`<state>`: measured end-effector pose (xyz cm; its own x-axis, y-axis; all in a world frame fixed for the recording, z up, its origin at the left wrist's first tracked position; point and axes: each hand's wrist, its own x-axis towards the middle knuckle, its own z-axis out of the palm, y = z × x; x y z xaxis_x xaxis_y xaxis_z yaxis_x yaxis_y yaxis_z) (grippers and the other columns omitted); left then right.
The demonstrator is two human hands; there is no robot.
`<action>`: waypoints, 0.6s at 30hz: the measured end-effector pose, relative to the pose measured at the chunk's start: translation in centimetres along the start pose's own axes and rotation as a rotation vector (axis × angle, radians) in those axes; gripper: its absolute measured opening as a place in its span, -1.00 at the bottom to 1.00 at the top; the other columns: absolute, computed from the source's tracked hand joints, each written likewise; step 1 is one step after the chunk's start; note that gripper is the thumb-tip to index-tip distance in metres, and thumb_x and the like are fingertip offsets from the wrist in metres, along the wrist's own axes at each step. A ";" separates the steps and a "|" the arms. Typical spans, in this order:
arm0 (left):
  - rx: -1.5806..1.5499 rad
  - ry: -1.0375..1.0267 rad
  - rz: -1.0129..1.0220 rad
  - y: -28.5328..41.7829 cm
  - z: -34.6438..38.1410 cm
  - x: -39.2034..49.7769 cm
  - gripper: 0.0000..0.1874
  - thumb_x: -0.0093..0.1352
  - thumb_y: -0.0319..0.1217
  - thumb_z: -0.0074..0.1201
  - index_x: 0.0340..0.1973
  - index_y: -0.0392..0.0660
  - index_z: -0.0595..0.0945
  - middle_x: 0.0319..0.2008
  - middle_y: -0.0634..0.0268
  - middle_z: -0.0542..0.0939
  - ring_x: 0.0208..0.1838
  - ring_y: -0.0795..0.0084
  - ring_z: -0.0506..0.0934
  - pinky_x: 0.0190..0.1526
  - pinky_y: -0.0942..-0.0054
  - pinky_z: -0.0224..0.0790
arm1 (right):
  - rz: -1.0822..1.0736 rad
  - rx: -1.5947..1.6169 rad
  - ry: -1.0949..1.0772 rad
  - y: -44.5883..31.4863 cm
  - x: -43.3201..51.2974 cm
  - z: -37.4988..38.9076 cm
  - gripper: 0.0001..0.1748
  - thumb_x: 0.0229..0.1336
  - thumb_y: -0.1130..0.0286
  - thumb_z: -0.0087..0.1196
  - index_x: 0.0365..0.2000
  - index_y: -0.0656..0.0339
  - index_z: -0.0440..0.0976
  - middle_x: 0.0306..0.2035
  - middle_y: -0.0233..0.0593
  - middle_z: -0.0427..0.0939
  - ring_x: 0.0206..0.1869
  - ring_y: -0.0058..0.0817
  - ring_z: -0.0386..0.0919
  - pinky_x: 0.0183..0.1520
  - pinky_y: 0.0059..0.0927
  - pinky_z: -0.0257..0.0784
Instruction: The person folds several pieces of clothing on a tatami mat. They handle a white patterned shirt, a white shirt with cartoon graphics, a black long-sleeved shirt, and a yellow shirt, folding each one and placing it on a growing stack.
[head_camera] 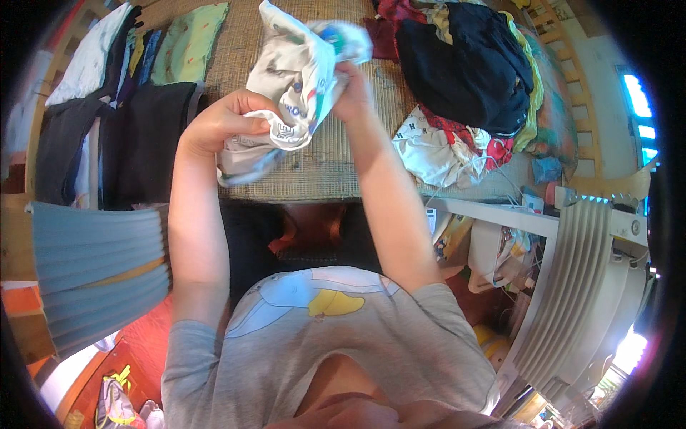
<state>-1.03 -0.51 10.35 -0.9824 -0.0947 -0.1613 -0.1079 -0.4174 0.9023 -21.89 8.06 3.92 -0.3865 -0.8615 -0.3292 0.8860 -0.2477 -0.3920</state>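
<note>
My left hand [236, 119] pinches the edge of a white printed cloth garment [292, 80] between thumb and fingers. On the garment's other side, my right hand [351, 91] grips a bunched part of it. The cloth hangs crumpled between both hands, over a woven mat [316, 171]; its upper right and lower left ends are blurred. It bears printed letters and blue and green shapes. Whether it is a shirt or some other garment I cannot tell.
Folded dark clothes [144, 139], a folded green cloth [190, 43] and a white one [91, 59] lie at the left. A loose heap with a black garment [461, 69] and a white printed cloth [434, 153] lies at the right. A ribbed white appliance [563, 284] stands at the lower right.
</note>
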 end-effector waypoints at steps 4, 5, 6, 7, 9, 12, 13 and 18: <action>0.591 0.080 -0.124 -0.5 -1.7 0.6 -0.82 0.18 -0.48 -0.02 -0.32 -0.25 0.58 -0.40 0.37 0.57 -0.33 0.64 0.46 -0.25 0.63 0.30 | -0.256 -0.136 -0.030 -5.3 -1.4 0.4 -0.59 -0.06 0.53 -0.02 -0.10 0.32 0.32 -0.16 -0.08 0.47 -0.09 -0.19 0.45 0.01 -0.16 0.36; 0.762 0.070 -0.257 -0.9 -2.1 1.1 -0.77 0.16 -0.49 -0.02 -0.27 -0.23 0.58 -0.39 0.29 0.58 -0.34 0.56 0.48 -0.26 0.56 0.33 | -0.266 -0.166 0.050 -6.1 -1.7 0.1 -0.57 -0.01 0.51 -0.07 -0.04 0.28 0.30 -0.05 -0.11 0.44 0.02 -0.17 0.39 0.11 -0.07 0.27; 0.988 0.053 -0.380 -1.5 -2.4 1.7 -0.74 0.14 -0.49 0.00 -0.23 -0.21 0.58 -0.38 0.23 0.59 -0.33 0.49 0.50 -0.25 0.52 0.34 | -0.295 -0.178 0.110 -6.7 -2.1 -0.5 -0.56 -0.02 0.51 -0.09 -0.04 0.28 0.30 -0.04 -0.10 0.43 0.03 -0.16 0.38 0.12 -0.05 0.26; 1.225 0.048 -0.515 -2.2 -2.4 2.4 -0.69 0.12 -0.48 0.02 -0.19 -0.19 0.57 -0.37 0.16 0.60 -0.32 0.42 0.52 -0.23 0.48 0.35 | -0.333 -0.175 0.130 -7.0 -2.4 -1.1 -0.56 -0.04 0.52 -0.11 -0.04 0.28 0.31 -0.03 -0.10 0.42 0.03 -0.15 0.38 0.13 -0.02 0.24; 1.364 0.039 -0.546 -3.2 -2.6 2.6 -0.63 0.10 -0.43 0.11 -0.14 -0.13 0.56 -0.30 0.02 0.61 -0.19 0.23 0.57 -0.14 0.34 0.37 | -0.308 -0.162 0.189 -6.8 -3.0 -2.3 -0.53 -0.08 0.53 -0.14 -0.04 0.29 0.31 -0.01 -0.07 0.40 0.05 -0.13 0.36 0.17 0.00 0.20; 1.251 0.130 -0.439 -3.1 -3.0 3.0 -0.47 0.09 -0.28 0.21 -0.03 -0.15 0.49 -0.20 -0.03 0.56 -0.11 0.14 0.54 -0.07 0.31 0.35 | -0.236 -0.091 0.260 -6.9 -3.6 -2.8 -0.51 -0.12 0.54 -0.17 -0.05 0.31 0.32 0.01 -0.04 0.39 0.09 -0.10 0.33 0.21 0.01 0.15; 1.172 0.305 -0.360 -3.0 -2.9 3.2 -0.39 0.08 -0.21 0.24 0.02 -0.15 0.46 -0.14 -0.08 0.52 -0.05 0.09 0.51 -0.02 0.30 0.34 | -0.206 -0.066 0.249 -7.0 -3.8 -2.8 -0.51 -0.14 0.54 -0.18 -0.06 0.32 0.33 0.02 -0.04 0.39 0.10 -0.09 0.32 0.23 0.02 0.13; 1.156 0.501 0.079 -4.6 0.3 6.2 0.11 0.02 0.04 0.28 0.29 -0.13 -0.04 0.19 -0.25 0.17 0.26 -0.14 0.17 0.23 0.12 0.08 | -0.145 -0.090 0.026 -7.4 -6.0 -2.2 -0.38 -0.02 0.33 -0.20 0.11 0.34 0.20 0.14 0.01 0.28 0.16 -0.09 0.27 0.26 0.04 0.04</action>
<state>-6.70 1.09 5.27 -0.8541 -0.5201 0.0040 -0.3703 0.6134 0.6975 -26.68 16.08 6.88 -0.5163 -0.8075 -0.2853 0.7943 -0.3270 -0.5119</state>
